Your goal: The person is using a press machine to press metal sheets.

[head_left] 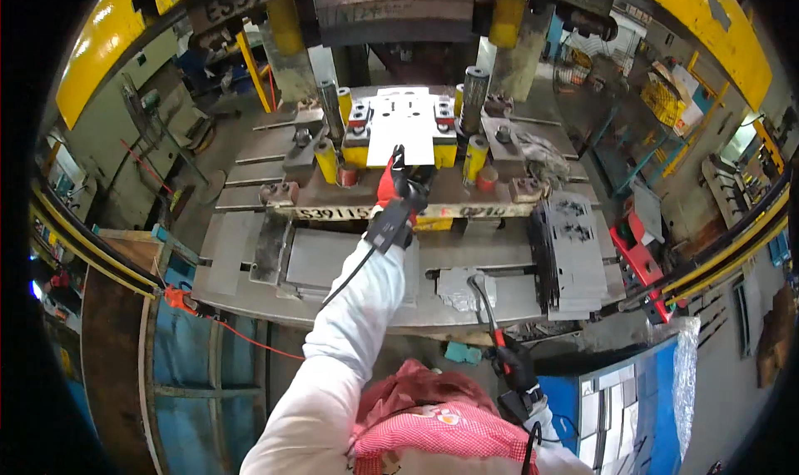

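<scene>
At the front edge of the press bed (250, 288), under the yellow frame (100, 46): left hand (398, 193) in a red and black glove, reaching forward on a white sleeve (349, 333), fingertips touching the near edge of the flat metal sheet (401, 125). Fingers stretched out and close together, not wrapped around anything. Sheet lying flat on the die block (445, 193), in the middle of the bed, between upright guide posts (473, 88) and yellow springs (474, 159). Black strap at the wrist, cable (345, 279) trailing back along the sleeve.

Lower, near the front right edge of the bed: right hand (516, 371) in a black glove, fingers closed around the red handle of a hooked metal tool (484, 300), its curved tip over the grey plate of the bed. To the right of it, a stack of punched metal sheets (574, 250) on the right end of the bed, well apart from both hands. Red checked cloth (433, 433) at the bottom edge.
</scene>
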Motion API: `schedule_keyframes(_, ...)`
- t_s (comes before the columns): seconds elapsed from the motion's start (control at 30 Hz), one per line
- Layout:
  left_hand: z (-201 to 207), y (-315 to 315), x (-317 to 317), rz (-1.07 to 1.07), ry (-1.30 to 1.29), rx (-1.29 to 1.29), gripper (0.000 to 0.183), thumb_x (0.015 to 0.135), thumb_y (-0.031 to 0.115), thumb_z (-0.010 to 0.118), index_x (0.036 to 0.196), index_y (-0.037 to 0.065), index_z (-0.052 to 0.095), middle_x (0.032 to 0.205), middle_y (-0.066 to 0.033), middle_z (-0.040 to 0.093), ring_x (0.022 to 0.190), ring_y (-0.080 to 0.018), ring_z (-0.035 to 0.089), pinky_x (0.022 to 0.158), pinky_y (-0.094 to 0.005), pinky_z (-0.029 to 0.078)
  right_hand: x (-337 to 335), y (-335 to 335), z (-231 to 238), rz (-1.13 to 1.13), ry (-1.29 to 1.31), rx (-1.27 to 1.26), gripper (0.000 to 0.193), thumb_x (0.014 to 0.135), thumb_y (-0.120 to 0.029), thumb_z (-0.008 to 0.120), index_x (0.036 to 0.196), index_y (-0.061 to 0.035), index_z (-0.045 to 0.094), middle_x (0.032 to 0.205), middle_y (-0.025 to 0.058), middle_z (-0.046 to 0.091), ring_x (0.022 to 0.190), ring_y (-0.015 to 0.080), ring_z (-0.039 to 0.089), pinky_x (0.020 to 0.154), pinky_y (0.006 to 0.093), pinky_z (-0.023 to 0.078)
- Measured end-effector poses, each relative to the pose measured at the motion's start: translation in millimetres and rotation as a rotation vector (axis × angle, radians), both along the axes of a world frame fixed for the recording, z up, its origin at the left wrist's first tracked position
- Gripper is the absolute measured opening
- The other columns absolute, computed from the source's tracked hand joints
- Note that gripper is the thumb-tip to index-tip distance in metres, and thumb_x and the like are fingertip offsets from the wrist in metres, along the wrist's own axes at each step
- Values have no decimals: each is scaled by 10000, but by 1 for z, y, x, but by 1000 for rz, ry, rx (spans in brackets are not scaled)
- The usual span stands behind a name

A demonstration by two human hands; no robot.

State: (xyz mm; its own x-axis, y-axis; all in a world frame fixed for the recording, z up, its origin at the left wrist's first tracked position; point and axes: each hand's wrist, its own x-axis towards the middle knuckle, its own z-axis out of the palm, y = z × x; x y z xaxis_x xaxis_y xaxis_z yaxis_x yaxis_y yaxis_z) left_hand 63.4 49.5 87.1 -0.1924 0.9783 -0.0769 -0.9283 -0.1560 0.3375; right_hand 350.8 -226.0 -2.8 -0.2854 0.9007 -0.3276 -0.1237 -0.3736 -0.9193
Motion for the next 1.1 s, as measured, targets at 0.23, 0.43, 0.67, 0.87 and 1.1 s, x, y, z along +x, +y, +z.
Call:
schedule_keyframes(0.23,11,-54,-42,361,1168,-109,199,781,173,636,918,33,602,730,-41,590,598,-126,549,541,-269,459,11,1,26,-170,124,57,485,787,-256,567,1185,-15,429,840,92,589,552,97,502,480,234,414)
schedule_keyframes(0.43,95,-146,-117,76,1821,354,237,728,47,595,954,-22,605,873,-57,643,725,-128,575,672,-249,433,18,22,74,-74,15,243,616,704,-253,588,1242,-16,403,889,103,583,659,108,531,589,245,447)
schedule_keyframes(0.67,108,-124,-129,-481,1842,86,270,650,71,572,909,16,621,735,-28,611,660,-87,511,623,-245,420,-36,50,107,468,-166,382,665,686,-188,618,1273,2,369,1109,114,530,1016,186,504,890,314,386)
schedule_keyframes(0.87,99,-77,-139,-725,1839,344,256,720,161,604,928,13,618,936,-82,622,823,-138,552,722,-268,429,-58,25,96,339,85,79,663,720,-171,611,1302,-14,334,1161,101,481,1051,171,460,906,296,361)
schedule_keyframes(1.1,57,-41,-168,-41,1247,69,363,855,232,523,1176,65,495,1011,-60,596,873,-145,580,761,-283,469,-81,55,102,221,185,-22,586,757,-137,561,1293,-21,351,880,13,522,627,61,481,539,209,409)
